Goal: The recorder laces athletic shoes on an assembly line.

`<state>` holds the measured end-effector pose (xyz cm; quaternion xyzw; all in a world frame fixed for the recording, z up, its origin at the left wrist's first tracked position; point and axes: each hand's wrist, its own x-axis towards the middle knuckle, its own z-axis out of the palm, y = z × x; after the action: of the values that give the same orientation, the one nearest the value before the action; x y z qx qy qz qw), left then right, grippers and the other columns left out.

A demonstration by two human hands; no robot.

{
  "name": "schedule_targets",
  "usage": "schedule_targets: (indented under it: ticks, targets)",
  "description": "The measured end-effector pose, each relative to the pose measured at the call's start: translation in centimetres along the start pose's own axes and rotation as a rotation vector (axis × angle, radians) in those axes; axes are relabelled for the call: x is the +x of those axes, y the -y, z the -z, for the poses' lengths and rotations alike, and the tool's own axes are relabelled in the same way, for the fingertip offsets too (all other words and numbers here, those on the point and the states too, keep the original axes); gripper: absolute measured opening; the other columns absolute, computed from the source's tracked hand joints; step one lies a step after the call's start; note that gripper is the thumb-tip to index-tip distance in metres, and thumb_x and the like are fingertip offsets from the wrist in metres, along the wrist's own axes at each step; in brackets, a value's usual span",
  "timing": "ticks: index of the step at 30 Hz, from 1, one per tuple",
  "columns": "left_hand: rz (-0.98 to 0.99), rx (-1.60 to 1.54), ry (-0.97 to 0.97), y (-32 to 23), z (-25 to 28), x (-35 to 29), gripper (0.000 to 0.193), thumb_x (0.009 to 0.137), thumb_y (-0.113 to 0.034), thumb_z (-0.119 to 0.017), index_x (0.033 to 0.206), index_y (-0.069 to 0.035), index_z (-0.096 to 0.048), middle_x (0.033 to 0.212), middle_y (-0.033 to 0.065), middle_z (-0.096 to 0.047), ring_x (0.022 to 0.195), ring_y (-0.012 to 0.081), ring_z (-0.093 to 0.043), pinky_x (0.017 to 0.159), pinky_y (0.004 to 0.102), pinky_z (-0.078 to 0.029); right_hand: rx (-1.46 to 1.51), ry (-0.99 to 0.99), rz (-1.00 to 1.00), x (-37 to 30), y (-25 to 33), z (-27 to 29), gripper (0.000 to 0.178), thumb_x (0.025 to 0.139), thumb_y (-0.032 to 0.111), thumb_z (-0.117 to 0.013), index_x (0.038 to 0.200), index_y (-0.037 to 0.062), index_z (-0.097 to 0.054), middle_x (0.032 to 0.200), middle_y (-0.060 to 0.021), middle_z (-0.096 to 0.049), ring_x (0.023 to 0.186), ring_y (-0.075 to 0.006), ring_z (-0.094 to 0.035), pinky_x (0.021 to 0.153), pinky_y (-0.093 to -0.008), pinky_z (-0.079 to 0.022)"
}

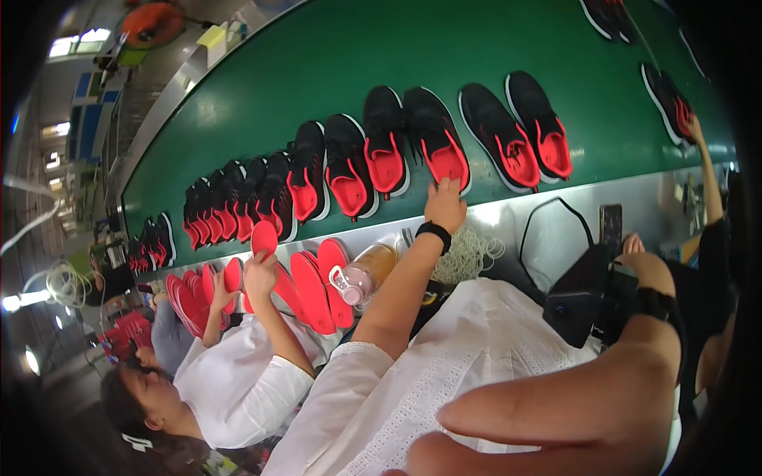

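My left hand [446,208], with a black band on its wrist, reaches to the belt's near edge. Its fingers are closed on the heel of a black sneaker [429,119] with a red lining and white sole. Another black sneaker [384,111] lies just left of that one, and a pair of sneakers [508,135] lies to the right. Close to the camera at the lower right, my right hand [571,408] looms large, its fingers stretched out and apart. It appears to hold nothing; part of it runs out of view.
Several more sneakers line the green belt [317,63] leftward. At left, a co-worker [246,381] handles red insoles [313,293]. Along the metal ledge are a bottle [361,278], tangled pale cord [468,254], a black object [575,297] and a phone [609,222]. Another person's hand [694,128] touches a shoe at right.
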<state>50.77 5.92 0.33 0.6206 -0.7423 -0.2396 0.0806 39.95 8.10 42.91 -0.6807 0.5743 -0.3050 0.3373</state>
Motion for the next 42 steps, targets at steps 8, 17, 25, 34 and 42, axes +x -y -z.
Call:
schedule_targets:
  ticks: [8,17,25,34,42]
  targets:
    - [-0.094,-0.202,-0.244,3.3,-2.3,-1.5,0.046,0.073,-0.014,-0.060,0.117,-0.007,-0.049,0.112,0.0164,-0.048,0.105,0.0395,-0.045,0.084,0.0457,-0.042,-0.138,0.213,0.819,8.5,-11.4,-7.9,0.019,0.062,0.011,-0.060,0.079,0.0076,-0.054,0.075,-0.0053,-0.051,0.067,-0.0225,-0.056,0.048,-0.0296,-0.045]
    - [0.213,-0.569,-0.024,0.9,2.2,-3.5,0.048,0.076,-0.006,-0.057,0.122,-0.003,-0.044,0.122,0.0155,-0.045,0.095,0.0297,-0.057,0.080,0.0352,-0.048,-0.428,0.200,0.179,15.0,-29.8,-24.6,0.036,0.072,0.013,-0.061,0.106,0.0047,-0.053,0.097,-0.0132,-0.056,0.095,-0.0300,-0.053,0.082,-0.0389,-0.045]
    - [0.176,-0.590,-0.037,2.2,4.0,-2.0,0.029,0.078,-0.005,-0.056,0.107,-0.002,-0.056,0.101,0.0141,-0.056,0.083,0.0254,-0.061,0.074,0.0326,-0.048,-0.202,0.140,0.052,15.3,-30.3,-23.4,0.020,0.071,0.012,-0.061,0.089,0.0066,-0.056,0.090,-0.0101,-0.062,0.085,-0.0298,-0.060,0.072,-0.0402,-0.048]
    - [-0.036,-0.425,-0.499,2.5,8.3,7.2,0.009,0.076,-0.005,-0.058,0.085,-0.004,-0.060,0.084,0.0108,-0.058,0.078,0.0270,-0.058,0.070,0.0349,-0.047,0.037,-0.095,0.103,6.1,-30.8,-21.0,0.018,0.069,0.003,-0.064,0.081,0.0051,-0.051,0.078,-0.0127,-0.055,0.067,-0.0337,-0.056,0.058,-0.0403,-0.045]
    - [-0.105,0.608,0.024,0.7,8.2,9.5,0.050,0.061,-0.036,-0.074,0.099,-0.006,-0.060,0.116,0.0087,-0.044,0.114,0.0268,-0.039,0.089,0.0549,-0.033,-0.055,-0.164,0.138,5.4,-30.5,-21.6,0.020,0.069,-0.001,-0.060,0.084,0.0053,-0.048,0.078,-0.0139,-0.054,0.066,-0.0340,-0.056,0.055,-0.0403,-0.045]
